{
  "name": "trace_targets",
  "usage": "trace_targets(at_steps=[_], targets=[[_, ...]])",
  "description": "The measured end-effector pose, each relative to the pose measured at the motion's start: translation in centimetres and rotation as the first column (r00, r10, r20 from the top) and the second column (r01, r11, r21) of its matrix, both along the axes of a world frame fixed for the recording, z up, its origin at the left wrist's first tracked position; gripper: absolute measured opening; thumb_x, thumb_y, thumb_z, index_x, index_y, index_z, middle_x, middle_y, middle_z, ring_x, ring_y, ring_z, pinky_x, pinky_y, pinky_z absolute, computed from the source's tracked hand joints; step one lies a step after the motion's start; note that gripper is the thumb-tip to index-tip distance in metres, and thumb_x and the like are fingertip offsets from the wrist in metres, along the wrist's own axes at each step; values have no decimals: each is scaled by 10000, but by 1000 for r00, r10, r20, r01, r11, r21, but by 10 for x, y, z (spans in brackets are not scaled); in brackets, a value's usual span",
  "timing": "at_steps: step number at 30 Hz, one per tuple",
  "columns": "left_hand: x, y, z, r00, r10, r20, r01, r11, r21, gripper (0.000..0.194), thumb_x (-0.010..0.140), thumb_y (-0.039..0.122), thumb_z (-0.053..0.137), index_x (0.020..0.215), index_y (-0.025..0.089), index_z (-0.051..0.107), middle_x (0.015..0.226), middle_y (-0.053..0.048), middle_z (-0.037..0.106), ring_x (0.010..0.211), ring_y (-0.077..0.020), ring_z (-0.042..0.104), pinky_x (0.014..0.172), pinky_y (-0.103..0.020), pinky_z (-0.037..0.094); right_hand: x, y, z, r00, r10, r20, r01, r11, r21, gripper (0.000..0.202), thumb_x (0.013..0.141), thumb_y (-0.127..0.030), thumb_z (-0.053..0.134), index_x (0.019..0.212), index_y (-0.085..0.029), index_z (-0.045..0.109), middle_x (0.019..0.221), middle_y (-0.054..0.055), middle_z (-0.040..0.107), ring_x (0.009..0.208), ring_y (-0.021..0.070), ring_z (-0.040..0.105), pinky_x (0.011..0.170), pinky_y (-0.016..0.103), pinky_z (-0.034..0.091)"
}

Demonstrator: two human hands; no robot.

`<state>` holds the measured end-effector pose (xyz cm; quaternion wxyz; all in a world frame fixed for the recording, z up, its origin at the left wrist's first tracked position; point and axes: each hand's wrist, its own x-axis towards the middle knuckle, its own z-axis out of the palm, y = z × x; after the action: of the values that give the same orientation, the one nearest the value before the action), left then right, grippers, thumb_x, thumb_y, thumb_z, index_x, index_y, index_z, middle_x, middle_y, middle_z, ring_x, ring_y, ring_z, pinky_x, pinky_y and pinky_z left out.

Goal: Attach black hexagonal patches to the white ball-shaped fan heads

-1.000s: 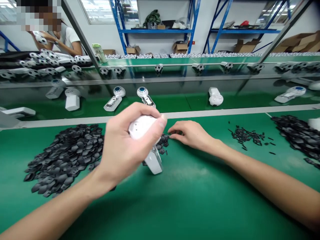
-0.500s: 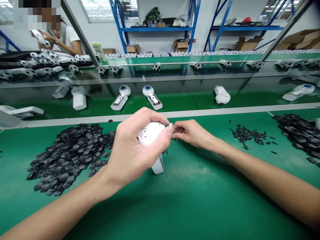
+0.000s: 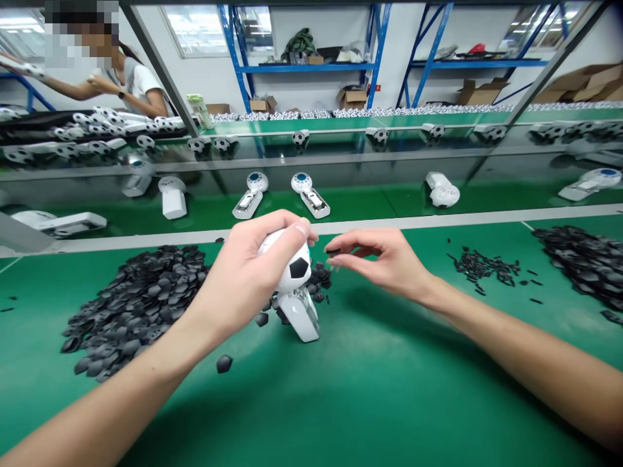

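My left hand [image 3: 248, 266] is wrapped around the round head of a white plastic device with a football pattern [image 3: 302, 318]. A black pentagon shows on the head, and the handle slants down towards the table. Close to its right side, my right hand [image 3: 382, 259] pinches a small black plastic piece [image 3: 333, 252] between thumb and fingertips. The piece is apart from the device. Loose black pentagon pieces [image 3: 318, 282] lie behind the device, and a single black pentagon [image 3: 224, 364] rests in front of the left wrist.
A big heap of black pentagon pieces [image 3: 141, 311] lies left. On the right are small black strips [image 3: 487, 266] and another black heap [image 3: 579, 259]. Beyond the pale ledge [image 3: 418, 222], white devices [image 3: 311, 196] lie on a green belt. A person [image 3: 141, 84] works behind at left.
My left hand has turned the device, bringing a black pentagon on its head into view. The right hand has opened a small gap from it, showing the black piece. The person behind has stretched an arm left.
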<state>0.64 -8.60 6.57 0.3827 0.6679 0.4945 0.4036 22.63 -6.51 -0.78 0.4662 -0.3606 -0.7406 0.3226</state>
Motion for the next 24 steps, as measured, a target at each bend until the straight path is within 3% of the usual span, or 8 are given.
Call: trace_targets(at_steps=[10, 17, 24], targets=[[4, 0, 1, 1000, 17, 8, -17, 1000, 5, 311, 909, 459, 671, 773, 194, 759, 677, -21, 650, 540, -147, 539, 484, -223, 387, 1, -1, 1, 993, 14, -118, -17, 999, -28, 136, 875, -290, 883, 1000, -239, 900, 1000, 44, 880, 905, 245, 845, 793, 361, 710], [2, -1, 0, 1000, 10, 5, -10, 999, 34, 307, 923, 436, 662, 782, 181, 761, 686, -21, 667, 549, -140, 552, 495, -220, 411, -1, -4, 3, 980, 8, -201, -21, 998, -62, 60, 855, -243, 900, 915, -231, 896, 918, 33, 875, 814, 225, 846, 809, 357, 728], [0, 2, -2, 1000, -16, -25, 17, 999, 50, 330, 919, 465, 657, 802, 172, 752, 690, -9, 665, 544, -122, 544, 480, -203, 414, -2, -3, 1, 977, -15, -215, 15, 1000, -1, 86, 858, -207, 896, 944, -218, 894, 941, 33, 879, 840, 195, 843, 779, 281, 706]])
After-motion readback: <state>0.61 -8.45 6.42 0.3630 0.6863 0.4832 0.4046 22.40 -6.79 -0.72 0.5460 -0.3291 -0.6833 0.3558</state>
